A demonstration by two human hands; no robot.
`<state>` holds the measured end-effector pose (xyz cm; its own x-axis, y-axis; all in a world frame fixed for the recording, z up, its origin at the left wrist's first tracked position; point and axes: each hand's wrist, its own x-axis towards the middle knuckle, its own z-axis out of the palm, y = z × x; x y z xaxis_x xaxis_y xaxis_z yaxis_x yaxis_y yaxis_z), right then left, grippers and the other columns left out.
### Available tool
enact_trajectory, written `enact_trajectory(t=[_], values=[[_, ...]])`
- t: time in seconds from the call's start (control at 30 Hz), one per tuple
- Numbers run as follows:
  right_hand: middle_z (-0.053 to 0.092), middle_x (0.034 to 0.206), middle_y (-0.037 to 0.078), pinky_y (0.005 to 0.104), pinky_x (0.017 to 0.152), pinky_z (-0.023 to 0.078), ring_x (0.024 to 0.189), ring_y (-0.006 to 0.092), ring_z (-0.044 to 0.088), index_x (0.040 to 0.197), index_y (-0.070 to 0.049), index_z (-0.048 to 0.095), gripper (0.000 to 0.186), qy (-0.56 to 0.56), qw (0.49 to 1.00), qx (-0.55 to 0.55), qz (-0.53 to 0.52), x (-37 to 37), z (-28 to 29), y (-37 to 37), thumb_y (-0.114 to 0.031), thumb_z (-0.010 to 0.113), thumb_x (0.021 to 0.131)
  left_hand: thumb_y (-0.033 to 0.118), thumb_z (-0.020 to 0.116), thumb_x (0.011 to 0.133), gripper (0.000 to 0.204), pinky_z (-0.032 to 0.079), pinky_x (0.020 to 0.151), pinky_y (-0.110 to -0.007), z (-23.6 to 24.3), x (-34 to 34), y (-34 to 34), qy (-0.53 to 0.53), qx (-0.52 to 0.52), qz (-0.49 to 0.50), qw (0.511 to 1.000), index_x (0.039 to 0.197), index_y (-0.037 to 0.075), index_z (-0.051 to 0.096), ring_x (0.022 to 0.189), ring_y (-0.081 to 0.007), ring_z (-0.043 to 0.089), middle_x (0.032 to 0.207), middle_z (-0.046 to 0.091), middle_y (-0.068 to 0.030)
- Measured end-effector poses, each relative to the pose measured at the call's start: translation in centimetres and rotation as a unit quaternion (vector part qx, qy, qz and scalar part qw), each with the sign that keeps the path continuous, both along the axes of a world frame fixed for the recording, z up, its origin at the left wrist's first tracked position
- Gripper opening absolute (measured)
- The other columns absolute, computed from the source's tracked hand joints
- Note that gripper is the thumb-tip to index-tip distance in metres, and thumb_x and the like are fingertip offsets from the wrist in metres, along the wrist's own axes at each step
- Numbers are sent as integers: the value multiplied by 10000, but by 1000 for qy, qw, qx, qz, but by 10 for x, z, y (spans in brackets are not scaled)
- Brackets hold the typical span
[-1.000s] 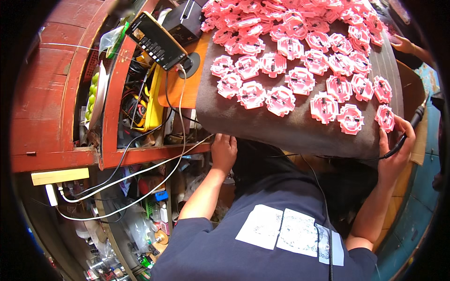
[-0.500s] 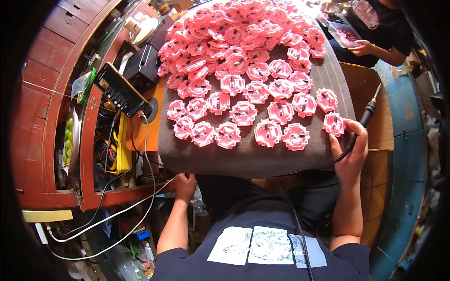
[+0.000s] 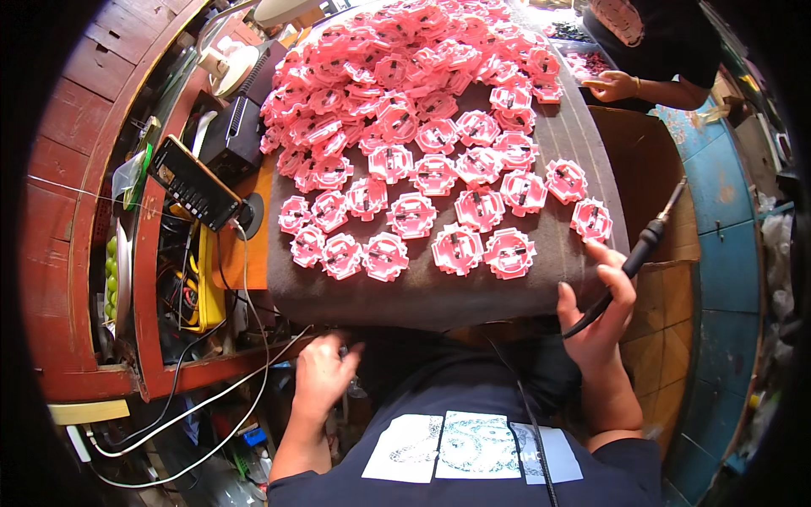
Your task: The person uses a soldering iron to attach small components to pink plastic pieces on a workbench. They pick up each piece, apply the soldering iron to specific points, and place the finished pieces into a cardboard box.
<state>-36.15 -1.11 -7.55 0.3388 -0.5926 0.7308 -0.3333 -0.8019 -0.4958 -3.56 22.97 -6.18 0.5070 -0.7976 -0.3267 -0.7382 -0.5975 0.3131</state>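
Note:
The handle of a soldering iron (image 3: 644,248) rests in my right hand (image 3: 598,314), its tip pointing up and away to the right. My thumb and index finger are apart, and the index fingertip is just below the nearest right pink plastic piece (image 3: 591,220). Several similar round, notched pieces (image 3: 411,215) lie spread on the dark cloth-covered table (image 3: 422,302), with small black parts across their middles. Below the table's front edge, my left hand (image 3: 323,372) is slightly blurred, its thumb spread away from the fingers; nothing shows in it.
A heap of pink pieces (image 3: 380,68) covers the far table. At left stand a phone (image 3: 194,184), a black box (image 3: 232,135) and a red wooden frame (image 3: 150,321) with cables. A cardboard box (image 3: 646,169) is at right. Another person's hand (image 3: 612,87) touches a tray (image 3: 583,61).
My right hand has drawn back from the nearest right pink piece, which it was touching. My left hand has moved from the table's underside edge toward me, and its thumb has spread. The view shifted slightly.

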Motion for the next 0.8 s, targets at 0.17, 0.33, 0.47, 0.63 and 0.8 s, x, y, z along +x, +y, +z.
enact_trajectory(t=[0.17, 0.33, 0.47, 0.63, 0.8], values=[[679, 1293, 284, 517, 1020, 517, 1141, 421, 651, 1281, -28, 485, 544, 2, 1000, 12, 6, 6, -1, 6, -13, 820, 853, 1, 807, 842, 371, 545, 1006, -484, 50, -77, -110, -6, -373, -356, 857, 1204, 25, 729, 1197, -359, 673, 1289, 706, -152], [692, 1290, 279, 512, 997, 517, 1128, 409, 647, 1260, -29, 503, 531, 5, 1000, 8, 0, -1, 2, 15, -13, 827, 839, 135, 732, 916, 364, 295, 1204, -576, 41, -95, -176, -153, -324, -437, 825, 1277, 91, 709, 1381, -301, 589, 1367, 685, -113], [696, 1280, 272, 526, 992, 514, 1100, 416, 661, 1254, -27, 505, 523, 13, 1000, 8, -14, -3, 2, 18, -14, 823, 840, 222, 763, 901, 358, 358, 1111, -520, 33, -113, -191, -139, -372, -438, 807, 1242, 120, 721, 1197, -259, 635, 1251, 701, -56], [704, 1226, 258, 537, 956, 533, 1067, 426, 664, 1255, -22, 501, 527, 0, 1000, 11, -22, -4, -5, 17, 1, 822, 838, 171, 807, 851, 504, 466, 982, -438, 23, -147, -200, -61, -396, -366, 840, 1316, 29, 675, 1095, -316, 617, 1228, 665, -112], [681, 1147, 220, 511, 879, 549, 1003, 399, 655, 1269, -26, 496, 557, -16, 1000, -9, 1, -2, -10, 10, 37, 833, 830, -37, 763, 811, 613, 532, 989, -489, 4, -143, -185, 45, -460, -338, 820, 1401, -37, 600, 1156, -397, 621, 1341, 621, -202]])
